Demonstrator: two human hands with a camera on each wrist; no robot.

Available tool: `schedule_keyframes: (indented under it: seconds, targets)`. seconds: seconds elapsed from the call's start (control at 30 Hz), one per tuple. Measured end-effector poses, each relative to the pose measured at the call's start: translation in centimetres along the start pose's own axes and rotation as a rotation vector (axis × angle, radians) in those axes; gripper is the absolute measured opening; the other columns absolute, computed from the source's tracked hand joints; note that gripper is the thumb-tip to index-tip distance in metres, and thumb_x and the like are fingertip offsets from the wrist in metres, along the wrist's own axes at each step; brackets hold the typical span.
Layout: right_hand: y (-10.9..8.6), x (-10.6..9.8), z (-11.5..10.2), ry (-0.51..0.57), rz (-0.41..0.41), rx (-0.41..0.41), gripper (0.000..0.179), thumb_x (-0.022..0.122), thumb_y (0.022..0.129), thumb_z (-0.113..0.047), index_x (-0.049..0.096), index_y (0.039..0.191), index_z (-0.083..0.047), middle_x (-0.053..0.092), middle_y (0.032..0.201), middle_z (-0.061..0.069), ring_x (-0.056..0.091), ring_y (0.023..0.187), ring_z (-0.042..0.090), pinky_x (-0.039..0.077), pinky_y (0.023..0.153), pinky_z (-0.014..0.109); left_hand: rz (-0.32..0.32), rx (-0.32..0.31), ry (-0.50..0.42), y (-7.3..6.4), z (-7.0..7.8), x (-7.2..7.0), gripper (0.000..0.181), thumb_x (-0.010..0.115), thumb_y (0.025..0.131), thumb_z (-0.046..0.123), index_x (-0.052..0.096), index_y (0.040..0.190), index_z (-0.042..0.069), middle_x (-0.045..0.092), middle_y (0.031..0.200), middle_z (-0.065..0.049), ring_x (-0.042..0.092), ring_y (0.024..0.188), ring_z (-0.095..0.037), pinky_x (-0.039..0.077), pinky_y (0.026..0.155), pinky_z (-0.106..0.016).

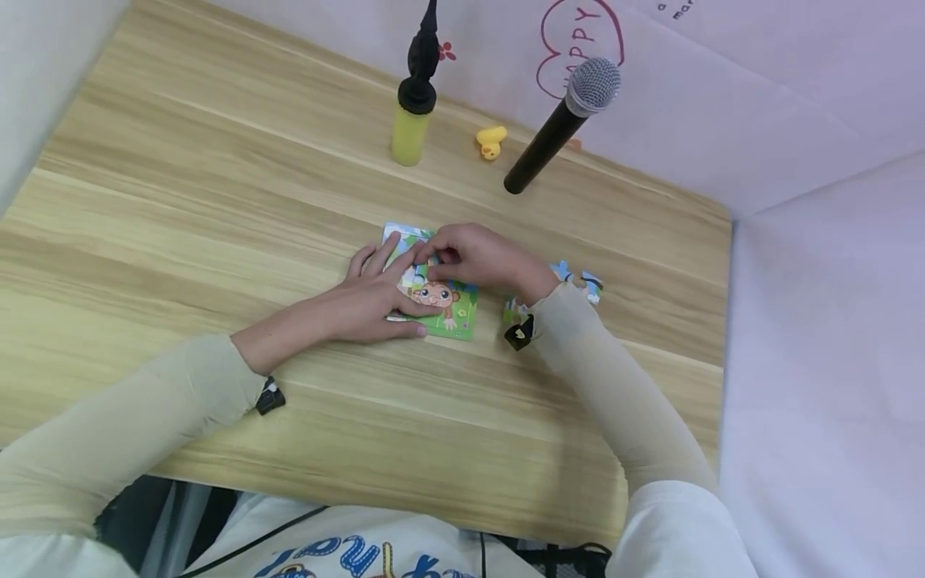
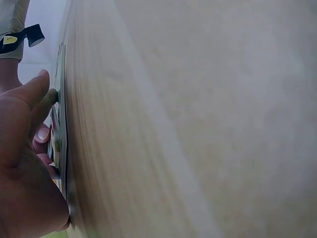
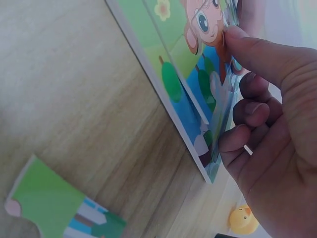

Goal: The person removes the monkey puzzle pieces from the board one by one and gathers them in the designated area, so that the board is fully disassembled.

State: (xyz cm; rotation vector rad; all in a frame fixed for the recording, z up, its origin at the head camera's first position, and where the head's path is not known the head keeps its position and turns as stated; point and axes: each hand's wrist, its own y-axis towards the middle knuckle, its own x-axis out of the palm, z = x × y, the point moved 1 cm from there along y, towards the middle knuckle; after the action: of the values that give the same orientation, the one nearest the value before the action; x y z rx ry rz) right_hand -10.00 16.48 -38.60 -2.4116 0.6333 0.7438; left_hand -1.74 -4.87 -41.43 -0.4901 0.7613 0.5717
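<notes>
A jigsaw puzzle board with a cartoon monkey lies on the table under both hands. My left hand rests across its left side with fingers spread, the thumb along the lower edge. Above the board, my right hand pinches a puzzle piece between thumb and curled fingers; the fingers hide most of it. In the right wrist view the right thumb lies by the monkey's face, and the board's raised border shows. From the left wrist, the board appears edge-on beside the left hand.
Loose puzzle pieces lie beneath the right forearm; one green piece is nearer the right wrist camera. Toward the back stand a yellow-and-black pump, a yellow rubber duck and a microphone. White walls bound the table.
</notes>
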Motion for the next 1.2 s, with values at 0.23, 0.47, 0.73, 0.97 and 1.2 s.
schedule_keyframes:
  seconds: [0.23,0.47,0.73,0.97,1.2]
  targets:
    - [-0.2,0.1,-0.1,0.01,0.03,-0.026,0.014,0.07,0.098,-0.013,0.075,0.111,-0.012,0.061,0.086,0.0,0.048,0.071,0.016,0.042,0.067,0.031,-0.001,-0.007,-0.002,0.1,0.1,0.2,0.041,0.059,0.096,0.062,0.061,0.135,0.05,-0.008,0.167,-0.015,-0.028,0.146,-0.037,-0.011,0.113,-0.059]
    - [-0.1,0.1,-0.3,-0.009,0.027,-0.029,0.013,0.07,0.098,-0.012,0.074,0.111,-0.01,0.061,0.09,0.0,0.049,0.074,0.015,0.043,0.071,0.029,-0.035,0.003,0.007,-0.1,0.3,-0.1,0.049,0.06,0.093,0.065,0.057,0.14,0.05,-0.008,0.167,-0.016,-0.031,0.145,-0.039,-0.012,0.112,-0.061]
    - [-0.1,0.2,-0.4,0.008,0.036,-0.032,0.011,0.069,0.098,-0.01,0.073,0.108,-0.009,0.06,0.088,0.001,0.048,0.072,0.015,0.042,0.07,0.029,-0.072,-0.002,0.036,0.2,0.9,-0.2,0.07,0.063,0.09,0.067,0.04,0.153,0.045,-0.014,0.167,-0.017,-0.034,0.141,-0.045,-0.014,0.11,-0.066]
    - [-0.2,0.3,-0.5,-0.004,0.048,-0.032,0.012,0.07,0.097,-0.01,0.072,0.109,-0.008,0.062,0.091,0.0,0.048,0.073,0.013,0.042,0.071,0.028,-0.065,-0.046,0.084,0.5,1.3,0.2,0.077,0.059,0.088,0.074,0.036,0.155,0.044,-0.02,0.165,-0.017,-0.036,0.14,-0.045,-0.016,0.109,-0.066]
    - [-0.2,0.2,-0.8,0.023,0.056,-0.043,0.008,0.066,0.099,-0.009,0.072,0.105,-0.01,0.067,0.096,-0.002,0.051,0.071,0.014,0.045,0.068,0.03,-0.072,-0.066,0.094,0.5,1.5,0.1,0.077,0.057,0.087,0.076,0.037,0.154,0.044,-0.019,0.165,-0.017,-0.036,0.14,-0.044,-0.016,0.109,-0.066]
